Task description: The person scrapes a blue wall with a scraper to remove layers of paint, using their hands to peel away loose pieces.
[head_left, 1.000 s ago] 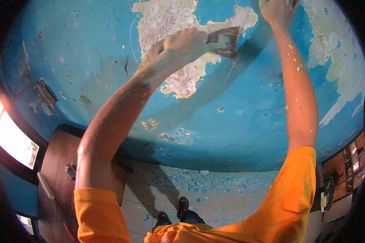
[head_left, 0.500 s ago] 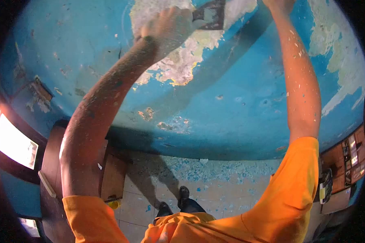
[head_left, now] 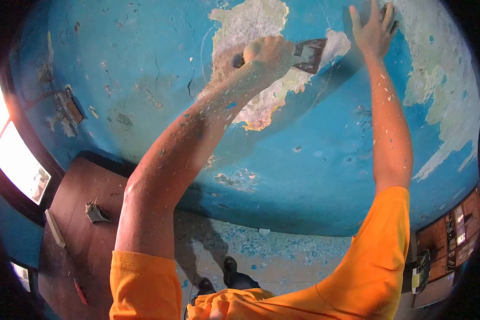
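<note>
My left hand [head_left: 268, 57] is wrapped round the handle of a paint scraper [head_left: 311, 55]. The scraper's dark, wide blade points right and lies at the edge of a bare patch [head_left: 250, 24] on the blue wall [head_left: 314, 154]. Most of the handle is hidden in my fist. Higher up and to the right, my right hand [head_left: 373, 34] rests against the wall with fingers spread, holding nothing. Paint flecks cling to both forearms.
Another peeled area [head_left: 437, 80] runs down the wall's right side. Blue flakes [head_left: 282, 248] litter the floor at the wall's foot. On the left, a brown wooden surface [head_left: 85, 186] carries a pale stick [head_left: 55, 228] and a red-handled item [head_left: 80, 292]. Wooden furniture [head_left: 437, 240] stands at right.
The view has shifted, so the wall patch and both hands sit lower in the picture. My left hand, with the scraper, appears farther right; the right hand's spread fingers now show fully.
</note>
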Motion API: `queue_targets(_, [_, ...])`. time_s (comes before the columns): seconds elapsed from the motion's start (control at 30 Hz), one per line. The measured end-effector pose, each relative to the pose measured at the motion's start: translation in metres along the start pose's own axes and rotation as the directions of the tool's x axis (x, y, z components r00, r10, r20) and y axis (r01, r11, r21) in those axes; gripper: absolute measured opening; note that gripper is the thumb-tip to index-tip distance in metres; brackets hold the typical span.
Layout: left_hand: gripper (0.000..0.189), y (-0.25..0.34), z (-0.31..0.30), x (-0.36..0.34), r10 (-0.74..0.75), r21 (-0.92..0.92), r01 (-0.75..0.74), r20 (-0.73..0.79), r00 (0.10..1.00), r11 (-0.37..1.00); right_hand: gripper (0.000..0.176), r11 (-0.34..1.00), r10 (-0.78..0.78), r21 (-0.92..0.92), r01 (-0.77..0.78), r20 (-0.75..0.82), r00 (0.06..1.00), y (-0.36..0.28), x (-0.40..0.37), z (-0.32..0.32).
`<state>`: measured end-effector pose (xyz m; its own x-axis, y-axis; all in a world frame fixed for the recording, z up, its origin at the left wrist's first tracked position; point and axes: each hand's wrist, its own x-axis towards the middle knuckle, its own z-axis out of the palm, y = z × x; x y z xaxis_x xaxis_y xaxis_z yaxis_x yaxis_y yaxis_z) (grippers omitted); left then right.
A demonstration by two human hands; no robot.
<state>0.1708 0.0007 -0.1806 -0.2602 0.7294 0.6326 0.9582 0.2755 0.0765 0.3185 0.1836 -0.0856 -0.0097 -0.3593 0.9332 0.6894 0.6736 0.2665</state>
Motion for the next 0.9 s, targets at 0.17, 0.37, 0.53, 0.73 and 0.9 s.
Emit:
queue_targets(0.17, [0.056,0.001,-0.003,-0.006,0.074,0.093,-0.077,0.033,0.997,0.993,0.067,1.0,-0.005,0.023,0.005,0.006,1.0,0.004,0.002,-0.001])
queue_targets(0.37, [0.056,-0.027,0.022,0.007,0.054,0.009,-0.054,0.038,0.998,0.998,0.063,0.998,0.031,0.058,-0.031,0.005,1.0,0.006,0.0,0.001])
queue_targets(0.53, [0.052,0.022,0.035,0.0,0.183,0.006,-0.184,-0.128,0.975,0.983,0.059,0.997,0.004,0.073,-0.003,-0.009,1.0,0.012,-0.003,0.003])
queue_targets(0.73, [0.059,-0.003,0.01,-0.013,0.007,-0.035,-0.007,-0.009,1.0,0.999,0.052,0.993,0.016,0.119,-0.01,-0.055,0.998,0.015,-0.002,0.006])
queue_targets(0.9, [0.062,0.016,0.026,-0.004,0.005,-0.107,-0.011,-0.053,0.999,0.994,0.054,0.998,0.016,0.064,-0.011,-0.069,0.998,0.012,-0.003,0.006])
